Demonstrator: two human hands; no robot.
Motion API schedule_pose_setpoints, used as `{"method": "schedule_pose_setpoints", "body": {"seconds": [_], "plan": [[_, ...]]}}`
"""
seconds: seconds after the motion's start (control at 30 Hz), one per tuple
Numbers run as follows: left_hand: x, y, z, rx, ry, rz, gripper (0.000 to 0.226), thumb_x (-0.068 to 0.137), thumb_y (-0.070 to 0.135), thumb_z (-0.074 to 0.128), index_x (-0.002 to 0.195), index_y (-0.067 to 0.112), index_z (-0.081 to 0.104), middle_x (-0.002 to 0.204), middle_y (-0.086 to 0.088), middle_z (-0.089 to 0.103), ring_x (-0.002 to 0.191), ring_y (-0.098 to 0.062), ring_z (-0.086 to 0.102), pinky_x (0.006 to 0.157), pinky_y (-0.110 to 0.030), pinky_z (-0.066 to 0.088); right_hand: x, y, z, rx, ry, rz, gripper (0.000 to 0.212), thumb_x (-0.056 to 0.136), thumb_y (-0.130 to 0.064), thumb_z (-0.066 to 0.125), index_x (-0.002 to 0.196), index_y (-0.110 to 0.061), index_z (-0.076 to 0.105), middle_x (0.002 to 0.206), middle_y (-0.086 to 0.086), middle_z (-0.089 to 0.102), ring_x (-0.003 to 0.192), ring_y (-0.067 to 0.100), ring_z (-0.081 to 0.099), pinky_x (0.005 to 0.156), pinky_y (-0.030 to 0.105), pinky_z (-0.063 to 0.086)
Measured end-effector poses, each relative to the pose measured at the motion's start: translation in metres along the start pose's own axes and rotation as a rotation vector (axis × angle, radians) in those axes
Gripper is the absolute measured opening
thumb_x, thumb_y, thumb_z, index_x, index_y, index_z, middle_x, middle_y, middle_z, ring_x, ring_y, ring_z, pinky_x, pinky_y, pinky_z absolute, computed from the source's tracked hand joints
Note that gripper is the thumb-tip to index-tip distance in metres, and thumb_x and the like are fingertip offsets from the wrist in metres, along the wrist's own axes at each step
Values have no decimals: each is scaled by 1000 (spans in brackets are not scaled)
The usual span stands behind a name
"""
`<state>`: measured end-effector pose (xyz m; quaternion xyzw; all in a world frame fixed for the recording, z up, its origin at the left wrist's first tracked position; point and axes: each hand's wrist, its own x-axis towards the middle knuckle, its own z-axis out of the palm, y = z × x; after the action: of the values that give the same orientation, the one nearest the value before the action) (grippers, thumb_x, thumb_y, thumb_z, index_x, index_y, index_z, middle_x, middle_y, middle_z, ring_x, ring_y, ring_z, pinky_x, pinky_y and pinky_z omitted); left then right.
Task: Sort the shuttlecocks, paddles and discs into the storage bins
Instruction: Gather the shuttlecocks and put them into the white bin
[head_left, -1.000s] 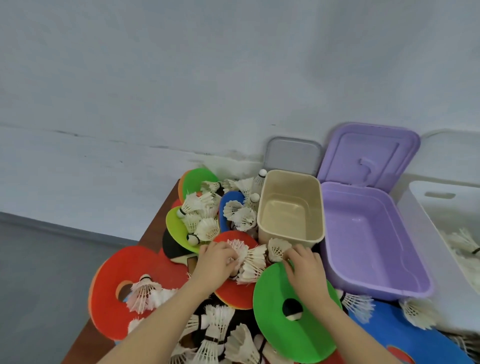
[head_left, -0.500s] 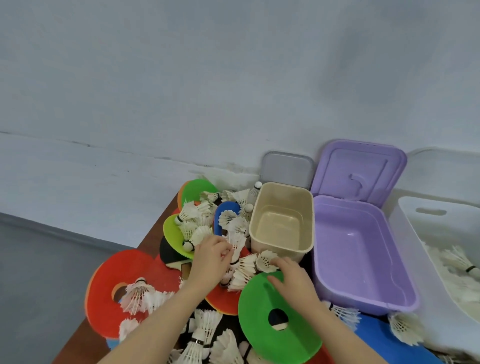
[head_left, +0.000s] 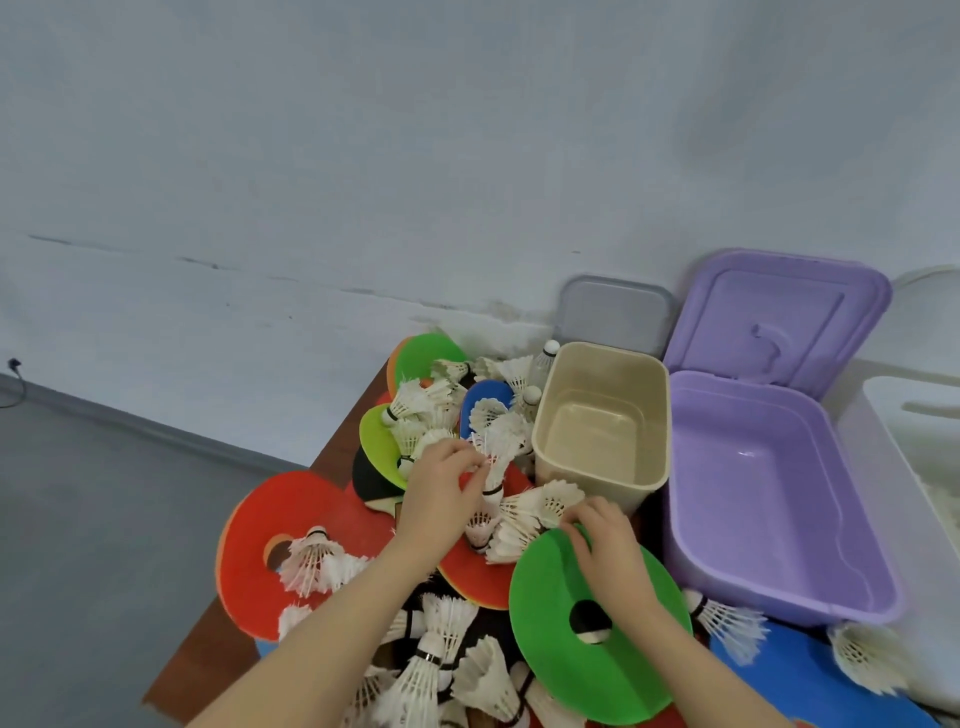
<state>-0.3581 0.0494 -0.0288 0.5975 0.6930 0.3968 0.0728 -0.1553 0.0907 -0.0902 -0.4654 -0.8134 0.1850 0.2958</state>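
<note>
Close together at the middle of a cluttered brown table (head_left: 337, 457), two bare hands work in a heap of white feathered shuttlecocks. The left hand (head_left: 441, 483) has its fingers curled, pinching a shuttlecock (head_left: 496, 467) by its black-banded neck; this one stands nearly upright, feather skirt up and cork down, long axis roughly vertical. The right hand (head_left: 605, 540) rests on the far edge of a green disc (head_left: 587, 670), fingertips bent at the rim beside a cluster of shuttlecocks (head_left: 535, 512); whether it actually grips anything cannot be told.

The green disc is flat and round with a dark hole at its centre, and lies at the near middle of the table. A larger red disc (head_left: 291, 525) with an orange-rimmed hole lies to the left, shuttlecocks scattered on it. Further back lie a lime disc (head_left: 376, 441), another green one (head_left: 423, 353) and a blue paddle-shaped piece (head_left: 488, 395). The shuttlecocks overlap too much for a sure count, but there are well over a dozen.

Three open bins stand in a row at the right: a beige bin (head_left: 602, 431), a purple bin (head_left: 769, 499) and a white bin (head_left: 909, 467) cut off by the frame. A grey lid (head_left: 615, 312) and a purple lid (head_left: 779, 317) lean against the wall behind them.
</note>
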Motion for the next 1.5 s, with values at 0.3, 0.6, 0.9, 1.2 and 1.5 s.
{"method": "schedule_pose_setpoints", "body": {"seconds": [0.3, 0.6, 0.9, 1.2, 1.5], "plan": [[22, 30, -6, -121, 81, 104, 8, 84, 9, 67, 89, 6, 72, 95, -3, 64, 96, -16, 55, 88, -22, 38, 6, -13, -48, 117, 130, -42, 7, 84, -5, 65, 86, -11, 64, 87, -7, 55, 84, 6, 49, 79, 18, 40], [45, 131, 56, -288, 57, 220, 10, 80, 10, 67, 85, 2, 72, 92, -8, 64, 90, -3, 49, 87, -6, 34, -9, 37, -154, 50, 343, -22, 5, 85, -16, 58, 80, -18, 59, 82, -11, 51, 79, 6, 47, 73, 20, 39], [36, 270, 159, -365, -54, 385, 32, 83, 33, 52, 84, 8, 71, 91, -4, 64, 91, -18, 54, 83, -32, 44, -62, 128, -292, -72, 534, 139, 15, 84, -2, 64, 83, -16, 59, 81, -7, 53, 79, 16, 51, 72, 27, 41], [22, 347, 253, -270, -208, 383, 9, 84, 12, 64, 84, 6, 71, 83, -5, 56, 76, -17, 51, 69, -25, 39, -77, 215, -346, -88, 478, 362, 7, 91, -9, 56, 86, -14, 59, 84, -10, 48, 82, 14, 50, 72, 22, 35], [25, 345, 268, 112, -457, 326, 43, 92, 26, 53, 134, 18, 49, 143, -4, 41, 130, -24, 39, 105, -33, 30, -69, 249, -341, -99, 215, 496, 26, 94, -20, 51, 118, -14, 57, 122, 1, 49, 80, 13, 52, 73, 31, 45]]}}
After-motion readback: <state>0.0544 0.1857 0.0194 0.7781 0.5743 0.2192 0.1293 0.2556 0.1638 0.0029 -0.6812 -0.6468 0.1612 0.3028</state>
